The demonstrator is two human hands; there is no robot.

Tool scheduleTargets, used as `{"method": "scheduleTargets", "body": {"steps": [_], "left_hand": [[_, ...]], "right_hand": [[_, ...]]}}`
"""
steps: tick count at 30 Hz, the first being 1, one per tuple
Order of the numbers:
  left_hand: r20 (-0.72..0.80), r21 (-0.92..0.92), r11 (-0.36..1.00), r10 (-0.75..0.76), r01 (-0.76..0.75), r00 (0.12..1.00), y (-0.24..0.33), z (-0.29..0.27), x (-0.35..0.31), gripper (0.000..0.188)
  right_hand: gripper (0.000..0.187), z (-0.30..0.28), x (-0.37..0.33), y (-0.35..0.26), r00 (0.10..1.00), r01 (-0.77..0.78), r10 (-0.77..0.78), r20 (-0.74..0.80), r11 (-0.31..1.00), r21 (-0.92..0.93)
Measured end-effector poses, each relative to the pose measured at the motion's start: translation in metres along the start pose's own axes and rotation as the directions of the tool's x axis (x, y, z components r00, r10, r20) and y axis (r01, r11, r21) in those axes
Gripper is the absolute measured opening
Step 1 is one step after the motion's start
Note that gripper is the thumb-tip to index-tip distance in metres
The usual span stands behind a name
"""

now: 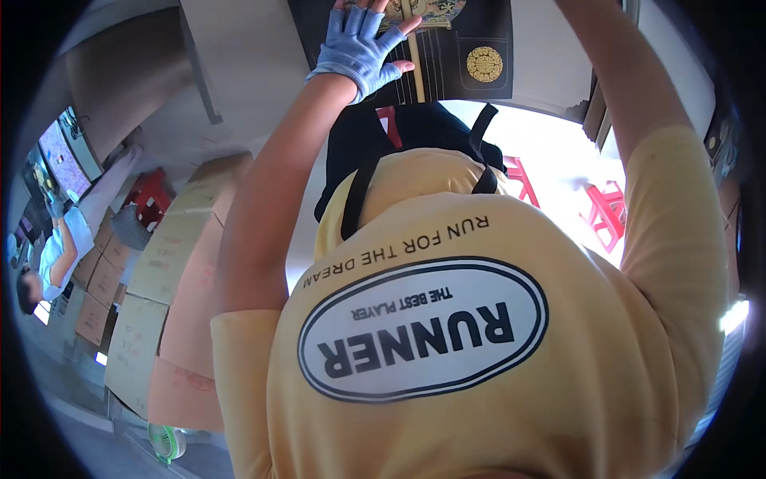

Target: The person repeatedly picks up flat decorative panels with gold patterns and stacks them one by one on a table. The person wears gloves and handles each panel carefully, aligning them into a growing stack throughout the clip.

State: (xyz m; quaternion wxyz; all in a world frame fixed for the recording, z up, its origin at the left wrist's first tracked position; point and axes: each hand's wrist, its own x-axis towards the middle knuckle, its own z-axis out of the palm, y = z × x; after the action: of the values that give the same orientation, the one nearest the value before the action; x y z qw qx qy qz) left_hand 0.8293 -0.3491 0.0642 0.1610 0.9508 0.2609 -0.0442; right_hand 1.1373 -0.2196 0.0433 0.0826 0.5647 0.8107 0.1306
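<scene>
My left hand [355, 57], in a light blue glove that leaves the fingertips bare, lies flat with spread fingers on a black panel [444, 73]. The panel has fine stitched-looking lines, a round gold medallion [483, 64] at its right and a pale gold strip [417, 76] down the middle, just beside my thumb. Above the strip, part of a colourful gold-edged ornament [439, 14] shows at the top edge. My right forearm [610, 60] reaches up out of the picture, so the right hand cannot be seen.
The panel rests on a pale worktop [544, 60]. Stacked cardboard cartons [183, 255] stand to my left, with a green fan [166, 441] near them. Red stools [605, 214] stand below the worktop at right. Far left, another person [64, 247] works at a table.
</scene>
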Motion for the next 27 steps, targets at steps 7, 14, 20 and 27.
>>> {"method": "scheduleTargets", "body": {"steps": [7, 14, 20, 27], "left_hand": [[-0.019, 0.078, 0.997, 0.001, 0.001, 1.0, -0.003, 0.001, 0.001, 0.079], [-0.161, 0.073, 0.997, 0.016, -0.004, 0.987, -0.001, 0.022, -0.001, 0.078], [-0.233, 0.166, 0.98, -0.066, 0.107, 0.97, 0.038, 0.05, -0.027, 0.079], [-0.3, 0.323, 0.946, 0.063, 0.039, 0.952, 0.033, 0.037, -0.025, 0.071]], "right_hand": [[0.065, -0.048, -0.165, -0.106, 0.998, -0.013, -0.002, 0.058, 0.964, 0.265], [0.039, -0.073, -0.333, -0.228, 0.91, -0.38, 0.3, 0.285, 0.332, 0.863], [0.045, -0.089, -0.325, -0.283, 0.534, -0.375, -0.025, 0.845, -0.903, 0.21], [0.05, -0.069, -0.28, -0.332, 0.717, 0.334, 0.171, 0.675, -0.935, -0.118]]}}
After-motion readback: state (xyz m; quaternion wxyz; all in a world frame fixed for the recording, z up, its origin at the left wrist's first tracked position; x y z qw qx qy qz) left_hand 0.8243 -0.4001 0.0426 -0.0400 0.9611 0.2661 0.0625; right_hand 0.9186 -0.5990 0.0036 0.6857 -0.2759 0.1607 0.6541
